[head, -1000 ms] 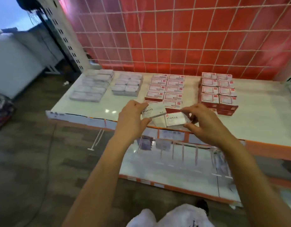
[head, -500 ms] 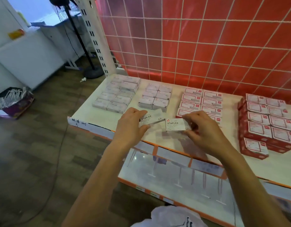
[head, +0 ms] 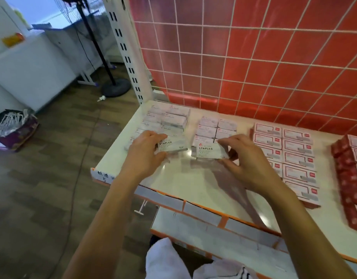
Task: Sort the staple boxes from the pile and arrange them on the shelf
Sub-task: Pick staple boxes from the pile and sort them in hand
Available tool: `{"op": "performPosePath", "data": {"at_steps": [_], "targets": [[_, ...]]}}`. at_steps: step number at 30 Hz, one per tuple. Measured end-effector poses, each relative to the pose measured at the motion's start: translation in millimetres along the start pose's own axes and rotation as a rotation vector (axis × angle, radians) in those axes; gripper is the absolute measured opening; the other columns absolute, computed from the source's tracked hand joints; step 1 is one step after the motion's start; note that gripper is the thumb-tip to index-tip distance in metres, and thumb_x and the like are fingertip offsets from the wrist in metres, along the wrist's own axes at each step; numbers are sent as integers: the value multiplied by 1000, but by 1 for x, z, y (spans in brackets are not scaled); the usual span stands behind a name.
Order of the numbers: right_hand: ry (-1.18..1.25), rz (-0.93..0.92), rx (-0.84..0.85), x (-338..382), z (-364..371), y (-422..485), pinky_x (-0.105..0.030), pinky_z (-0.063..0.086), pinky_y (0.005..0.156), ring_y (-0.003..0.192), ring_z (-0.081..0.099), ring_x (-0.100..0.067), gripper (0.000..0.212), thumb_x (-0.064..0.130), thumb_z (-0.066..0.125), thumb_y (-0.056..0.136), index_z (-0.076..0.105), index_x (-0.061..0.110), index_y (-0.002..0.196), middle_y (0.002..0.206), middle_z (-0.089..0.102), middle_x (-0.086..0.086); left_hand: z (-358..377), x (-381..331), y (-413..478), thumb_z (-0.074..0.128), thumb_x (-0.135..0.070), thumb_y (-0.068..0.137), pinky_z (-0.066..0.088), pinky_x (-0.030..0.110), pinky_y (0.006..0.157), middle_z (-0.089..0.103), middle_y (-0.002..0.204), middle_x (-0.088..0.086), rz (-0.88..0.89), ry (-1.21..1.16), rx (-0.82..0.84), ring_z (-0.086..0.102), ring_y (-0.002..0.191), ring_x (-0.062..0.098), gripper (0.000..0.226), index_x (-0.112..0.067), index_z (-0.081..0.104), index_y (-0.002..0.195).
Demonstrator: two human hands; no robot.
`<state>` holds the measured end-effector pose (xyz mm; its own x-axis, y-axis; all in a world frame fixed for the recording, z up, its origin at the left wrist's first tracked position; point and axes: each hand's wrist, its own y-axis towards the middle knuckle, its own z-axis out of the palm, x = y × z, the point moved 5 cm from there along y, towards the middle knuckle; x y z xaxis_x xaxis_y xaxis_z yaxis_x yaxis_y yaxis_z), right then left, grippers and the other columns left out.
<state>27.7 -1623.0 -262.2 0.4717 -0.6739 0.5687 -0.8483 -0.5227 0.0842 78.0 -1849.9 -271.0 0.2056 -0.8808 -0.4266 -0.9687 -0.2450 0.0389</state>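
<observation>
Each of my hands holds one white box marked STAPLES over the white shelf (head: 193, 184). My left hand (head: 147, 152) grips the left staple box (head: 172, 146) at the near end of the far-left group of grey-white boxes (head: 167, 119). My right hand (head: 244, 158) pinches the right staple box (head: 208, 151) between thumb and fingers at the near end of the second group of white boxes (head: 217, 127). Whether either held box rests on the shelf is unclear.
Rows of white boxes with red borders (head: 294, 154) lie to the right, then dark red boxes (head: 350, 172) at the far right. A red tiled wall with white wire grid (head: 254, 67) backs the shelf. A fan stand (head: 115, 87) and a basket (head: 14, 127) are on the floor at left.
Both hands have carried their boxes leftward and away from me, from the shelf's front edge to the near ends of the two white groups. The camera has turned left.
</observation>
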Motion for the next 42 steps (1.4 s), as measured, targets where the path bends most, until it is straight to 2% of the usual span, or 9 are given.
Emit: {"op": "performPosePath", "data": {"at_steps": [3,7,11,14,20,26,33,37,42], "targets": [[11,43,-30,18,12,22,-19,40,85,90,49,-8,45,21,63,88,51,19,131,118,46,2,-13,21,24,70,-17,85,44,30,96,55,122,4,55,-16,24,57,102,21,49,-15,56,132],[17,91,-64,40,34,51,-17,36,80,84,50,-9,45,19,65,86,53,17,129,110,40,8,-32,54,58,71,-21,85,44,25,92,55,120,2,88,-26,38,57,96,16,50,-17,56,132],[28,161,-84,58,53,73,-26,45,87,88,54,-14,46,19,66,85,53,16,129,118,47,1,-41,80,92,72,-21,84,46,30,95,56,117,1,124,-28,43,56,94,15,51,-18,56,132],[15,204,-110,67,66,83,-26,46,90,90,52,-11,48,22,66,86,51,17,131,122,47,2,-38,90,116,72,-20,83,47,35,96,57,117,3,167,-20,81,57,94,17,51,-16,56,132],[18,274,-129,76,88,93,-20,38,90,95,45,-7,53,26,68,85,49,17,134,126,46,4,-24,90,155,71,-23,84,42,32,98,57,119,4,246,4,115,56,104,20,49,-17,56,131],[-13,303,-171,79,93,96,-17,35,87,92,45,-7,49,19,67,85,52,16,131,122,48,4,-18,84,177,70,-18,83,40,31,95,59,122,7,311,5,142,54,110,22,40,-15,63,122],[-51,360,-176,78,97,102,-16,34,85,91,45,-6,49,17,65,86,51,16,133,121,48,5,-13,83,190,70,-23,84,36,24,79,60,110,1,368,23,202,53,93,15,32,-17,65,115],[-45,369,-172,80,99,106,-16,35,84,86,46,-7,48,15,64,86,51,17,132,121,48,4,-14,84,192,71,-24,83,45,28,81,63,110,0,348,-11,215,59,95,17,34,-18,66,116],[-52,358,-170,84,100,111,-16,34,85,89,44,-7,48,15,65,85,52,16,132,119,48,3,-13,83,194,71,-26,83,44,28,83,64,112,1,348,17,215,59,97,17,39,-19,63,121]]}}
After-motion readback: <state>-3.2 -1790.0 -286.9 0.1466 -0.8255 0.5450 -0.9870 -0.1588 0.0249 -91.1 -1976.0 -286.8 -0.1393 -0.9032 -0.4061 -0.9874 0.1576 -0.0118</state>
